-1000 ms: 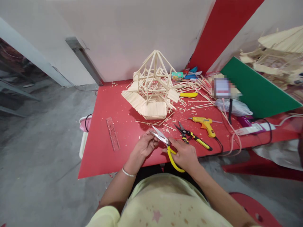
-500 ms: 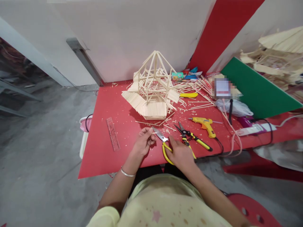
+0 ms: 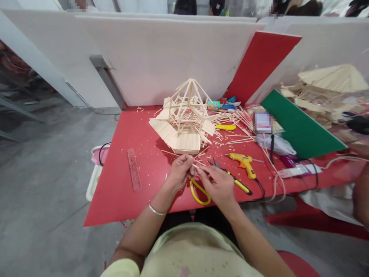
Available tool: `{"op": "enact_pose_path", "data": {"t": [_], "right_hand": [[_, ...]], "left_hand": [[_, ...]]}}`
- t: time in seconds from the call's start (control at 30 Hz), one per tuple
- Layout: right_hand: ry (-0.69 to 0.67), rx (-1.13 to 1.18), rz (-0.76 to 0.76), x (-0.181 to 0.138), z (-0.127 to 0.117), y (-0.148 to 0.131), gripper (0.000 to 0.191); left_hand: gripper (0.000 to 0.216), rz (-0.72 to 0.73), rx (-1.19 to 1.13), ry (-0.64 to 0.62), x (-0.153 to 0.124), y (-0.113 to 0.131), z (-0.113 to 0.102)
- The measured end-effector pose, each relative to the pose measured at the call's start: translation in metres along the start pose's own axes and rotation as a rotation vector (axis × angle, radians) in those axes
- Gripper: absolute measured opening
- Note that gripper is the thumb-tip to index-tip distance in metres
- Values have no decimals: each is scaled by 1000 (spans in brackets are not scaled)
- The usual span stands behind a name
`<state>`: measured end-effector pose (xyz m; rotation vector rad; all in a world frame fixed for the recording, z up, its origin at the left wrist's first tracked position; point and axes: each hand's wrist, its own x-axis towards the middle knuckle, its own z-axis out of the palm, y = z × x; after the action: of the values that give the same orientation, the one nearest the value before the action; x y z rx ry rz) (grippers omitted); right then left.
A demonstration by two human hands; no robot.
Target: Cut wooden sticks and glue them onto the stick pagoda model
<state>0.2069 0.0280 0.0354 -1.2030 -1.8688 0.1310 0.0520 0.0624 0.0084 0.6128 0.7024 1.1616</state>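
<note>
At the centre of the frame, the left hand (image 3: 181,170) and the right hand (image 3: 219,184) are brought together above the red bench (image 3: 109,204), with thumbs and fingers closed in a narrow pinch on a short wooden stick (image 3: 195,166) between them. The yellow-handled scissors (image 3: 194,194) lie directly below, near the front edge of the bench and partly covered by the hands, while the stick-built model (image 3: 187,143) stands upright just above centre. A clear ruler (image 3: 134,169) lies left of centre, and a yellow glue gun (image 3: 244,164) lies right of centre.
</note>
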Motion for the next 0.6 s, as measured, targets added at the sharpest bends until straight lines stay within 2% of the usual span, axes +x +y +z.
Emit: {"op": "enact_pose_path", "data": {"t": [0.1, 0.2, 0.43, 0.6], "right_hand": [[189, -127, -66, 11, 4, 9, 11], [297, -238, -106, 25, 11, 15, 9], [321, -308, -159, 40, 27, 28, 11], [291, -299, -157, 42, 30, 32, 12]], "left_hand": [[46, -68, -140, 30, 11, -4, 8], [39, -96, -227, 79, 25, -10, 18], [27, -16, -313, 155, 53, -5, 43], [15, -28, -331, 163, 61, 3, 48]]}}
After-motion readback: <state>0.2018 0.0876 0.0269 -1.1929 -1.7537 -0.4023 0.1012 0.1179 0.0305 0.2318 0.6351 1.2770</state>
